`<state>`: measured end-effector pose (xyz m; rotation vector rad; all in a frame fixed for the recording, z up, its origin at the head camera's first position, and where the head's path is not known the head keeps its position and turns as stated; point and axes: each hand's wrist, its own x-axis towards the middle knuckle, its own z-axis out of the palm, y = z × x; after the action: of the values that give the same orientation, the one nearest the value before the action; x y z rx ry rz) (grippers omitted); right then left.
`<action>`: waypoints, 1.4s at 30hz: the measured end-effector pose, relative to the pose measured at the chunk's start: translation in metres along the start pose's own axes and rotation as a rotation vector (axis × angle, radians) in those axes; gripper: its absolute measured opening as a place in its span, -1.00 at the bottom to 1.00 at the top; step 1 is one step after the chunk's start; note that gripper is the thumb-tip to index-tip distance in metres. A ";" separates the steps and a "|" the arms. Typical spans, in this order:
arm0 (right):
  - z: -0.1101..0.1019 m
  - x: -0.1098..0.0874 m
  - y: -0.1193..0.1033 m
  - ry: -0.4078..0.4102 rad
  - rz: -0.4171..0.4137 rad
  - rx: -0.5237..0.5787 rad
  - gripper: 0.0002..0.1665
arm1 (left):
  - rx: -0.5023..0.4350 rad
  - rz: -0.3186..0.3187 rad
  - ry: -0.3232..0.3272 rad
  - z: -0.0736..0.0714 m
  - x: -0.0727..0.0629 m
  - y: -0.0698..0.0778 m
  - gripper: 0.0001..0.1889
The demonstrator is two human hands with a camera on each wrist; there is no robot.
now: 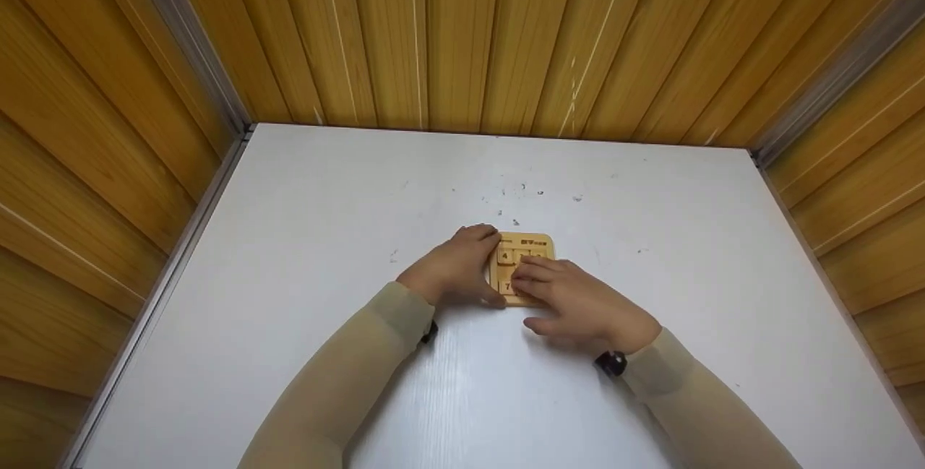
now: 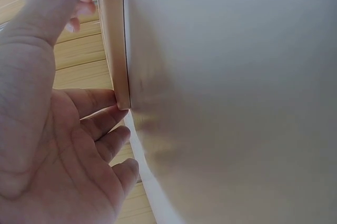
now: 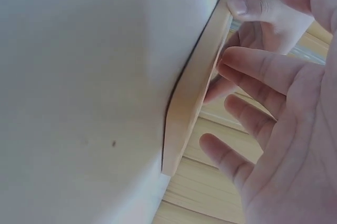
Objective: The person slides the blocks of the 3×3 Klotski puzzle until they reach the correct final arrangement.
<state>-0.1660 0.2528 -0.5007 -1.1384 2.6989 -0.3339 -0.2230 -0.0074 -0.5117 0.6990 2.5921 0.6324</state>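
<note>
A wooden sliding number puzzle [image 1: 517, 237] lies flat on the white table, its tiles marked 4 and 7 readable and others hidden under fingers. My left hand [image 1: 461, 267] holds it along the left side, thumb at the near left corner and fingers at the far left corner. In the left wrist view the fingertips touch the end of the puzzle's edge [image 2: 117, 40]. My right hand [image 1: 582, 303] lies over the puzzle's right part, fingertips on the tiles and thumb apart from it. The right wrist view shows those fingers extended, above the puzzle's side [image 3: 184, 98].
The white table [image 1: 325, 187] spreads around the puzzle, with small dark marks [image 1: 516, 222] beyond it. Wood-patterned panels [image 1: 462, 35] wall in the back and both sides, with grey metal posts [image 1: 191, 35] at the corners. A dark wrist device [image 1: 611, 363] sits on the right wrist.
</note>
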 end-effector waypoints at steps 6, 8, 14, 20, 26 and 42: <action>-0.008 0.009 0.005 0.033 0.013 -0.003 -0.19 | 0.013 -0.008 -0.002 -0.001 0.001 0.001 0.33; -0.009 0.013 0.007 0.041 0.020 -0.002 -0.17 | 0.015 -0.012 -0.004 -0.001 0.002 0.001 0.33; -0.006 0.023 0.015 0.031 0.062 0.024 -0.11 | 0.040 0.009 0.006 0.003 0.002 -0.001 0.32; -0.001 0.032 0.019 0.003 0.095 0.057 -0.07 | 0.026 -0.011 0.007 0.006 0.000 -0.006 0.33; -0.001 0.041 0.019 -0.007 0.091 0.051 -0.01 | 0.009 -0.034 0.011 0.002 -0.003 -0.009 0.33; 0.001 0.044 0.017 -0.020 0.086 0.062 -0.05 | 0.018 -0.031 0.016 0.002 -0.002 -0.011 0.33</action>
<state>-0.2072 0.2319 -0.5104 -1.0001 2.6906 -0.3871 -0.2246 -0.0159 -0.5184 0.6613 2.6211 0.6083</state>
